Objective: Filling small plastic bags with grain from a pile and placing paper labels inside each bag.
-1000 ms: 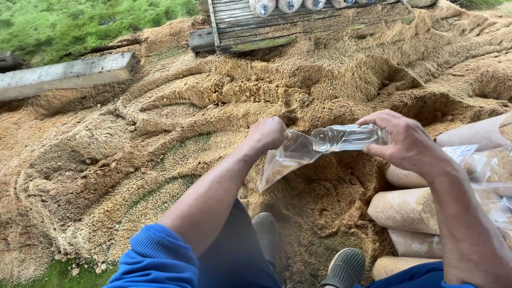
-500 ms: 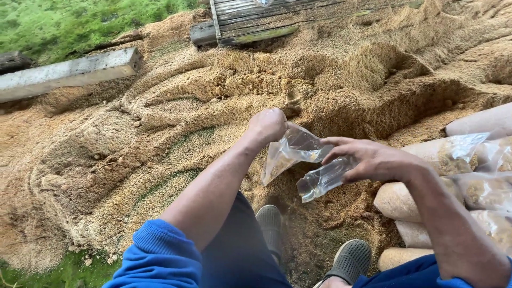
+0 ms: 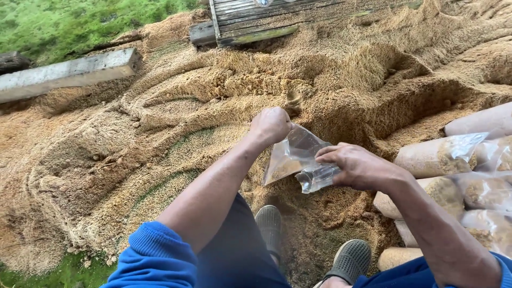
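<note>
Plastic bag (image 3: 295, 154), clear and thin, hangs between the person's two hands in the middle of the view, just above a big heap of sawdust (image 3: 176, 117). The left hand (image 3: 271, 125) is closed in a fist on the bag's top edge, so the bag hangs down. The right hand (image 3: 356, 166) is curled around a bunched part of the plastic lower on the right, maybe to pull the mouth wide. A little sawdust seems to sit inside at the bottom. To the right lie filled bags (image 3: 458, 176), stacked like logs. Two grey shoes (image 3: 309, 242) stand near, below the bag. Far away are a wooden pallet (image 3: 266, 18), a concrete beam (image 3: 69, 72) on the left and green grass (image 3: 64, 26).

A second ago the right hand was higher, holding the rolled plastic level with the left hand. Now it has dropped lower and closer in.
</note>
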